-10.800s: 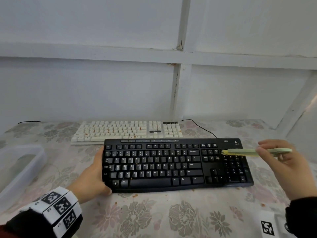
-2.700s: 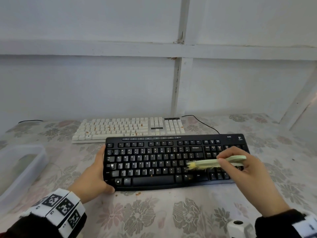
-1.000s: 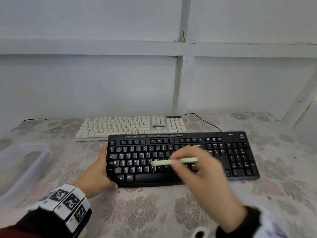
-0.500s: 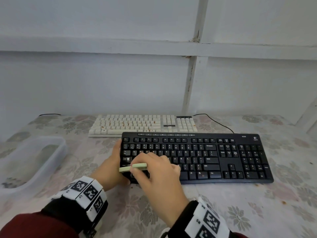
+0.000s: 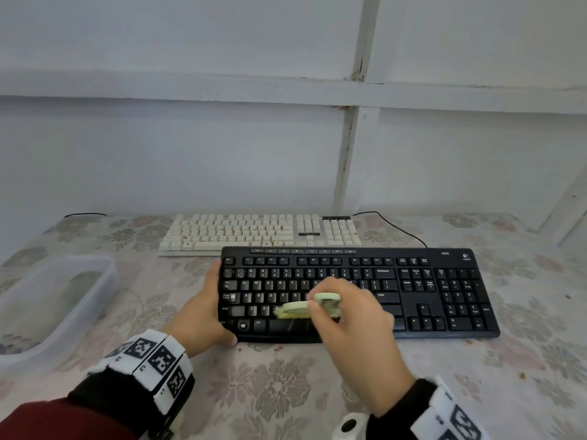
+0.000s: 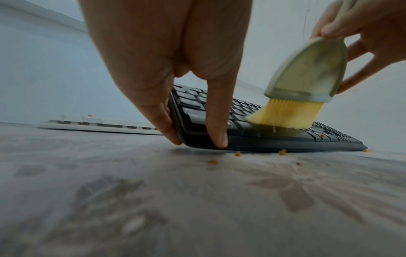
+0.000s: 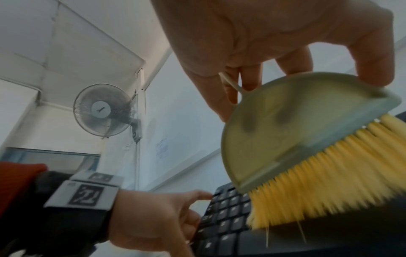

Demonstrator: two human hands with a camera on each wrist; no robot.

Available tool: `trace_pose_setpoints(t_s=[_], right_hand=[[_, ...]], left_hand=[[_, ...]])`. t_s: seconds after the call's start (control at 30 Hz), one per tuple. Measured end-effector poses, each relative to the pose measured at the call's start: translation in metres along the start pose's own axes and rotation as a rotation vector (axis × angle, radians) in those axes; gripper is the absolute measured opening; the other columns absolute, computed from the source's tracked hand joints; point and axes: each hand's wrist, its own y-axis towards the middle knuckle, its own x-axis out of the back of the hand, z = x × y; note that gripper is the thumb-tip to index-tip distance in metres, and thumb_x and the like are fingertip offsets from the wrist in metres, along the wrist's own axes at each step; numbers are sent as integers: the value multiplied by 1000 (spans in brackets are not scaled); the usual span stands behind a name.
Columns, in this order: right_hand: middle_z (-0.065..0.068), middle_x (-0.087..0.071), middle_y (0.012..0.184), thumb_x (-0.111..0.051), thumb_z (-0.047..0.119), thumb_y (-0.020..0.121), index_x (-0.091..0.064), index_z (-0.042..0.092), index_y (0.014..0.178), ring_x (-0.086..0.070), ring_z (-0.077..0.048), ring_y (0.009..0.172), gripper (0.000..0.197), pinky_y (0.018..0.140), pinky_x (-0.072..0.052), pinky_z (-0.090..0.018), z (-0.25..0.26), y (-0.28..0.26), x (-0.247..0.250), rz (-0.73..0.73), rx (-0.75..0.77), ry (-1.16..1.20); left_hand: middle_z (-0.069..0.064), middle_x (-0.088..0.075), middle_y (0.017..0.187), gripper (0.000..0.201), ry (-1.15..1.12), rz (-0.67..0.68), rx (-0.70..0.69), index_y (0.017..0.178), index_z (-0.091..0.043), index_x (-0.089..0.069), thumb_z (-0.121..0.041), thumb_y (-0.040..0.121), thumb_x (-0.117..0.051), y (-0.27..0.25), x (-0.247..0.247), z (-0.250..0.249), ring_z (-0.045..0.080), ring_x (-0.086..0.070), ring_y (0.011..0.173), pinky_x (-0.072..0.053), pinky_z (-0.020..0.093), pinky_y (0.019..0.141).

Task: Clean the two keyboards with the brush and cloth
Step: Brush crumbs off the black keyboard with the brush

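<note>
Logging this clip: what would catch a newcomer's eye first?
The right hand holds a green brush, yellow bristles down on the lower left keys of the black keyboard, whose left end the left hand grips. Orange crumbs dot the tablecloth by its front edge, and the white keyboard behind is speckled too.

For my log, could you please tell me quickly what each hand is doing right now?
Left hand: grips the black keyboard at its left end.
Right hand: holds the green brush, bristles on the keys.
</note>
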Motion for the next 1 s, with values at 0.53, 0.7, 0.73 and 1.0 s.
trace_pose_setpoints(t_s=[0.53,0.7,0.73,1.0], right_hand=[[14,-62,77,-60,19,85,-61,31,76,-47,-3,60,15,58,-34,-16,-36,-5,34,-81,-57,271],[12,-63,74,-61,18,86,-62,30,76,-47,-2,54,15,54,-33,-18,-47,-7,40,-104,-106,242],[14,-62,73,-61,19,86,-61,31,76,-48,-1,52,15,54,-32,-19,-51,-8,45,-127,-124,211],[11,-59,62,-63,7,85,-67,21,70,-45,-2,48,20,44,-30,-10,-48,-11,57,-122,-65,361]], left_hand=[[-9,-61,102,125,1,-26,-7,141,-47,6,10,64,-74,-2,-2,-3,10,-63,84,-45,16,64],[-10,-61,102,125,-5,-26,-2,139,-49,6,10,64,-75,-3,-1,-3,8,-62,85,-44,15,62],[-9,-62,101,125,-4,-24,-2,139,-49,7,9,64,-75,-2,-2,-2,8,-63,85,-44,15,62],[-5,-63,98,124,1,-31,-12,134,-52,6,10,63,-74,-2,-2,-3,12,-64,84,-46,19,65]])
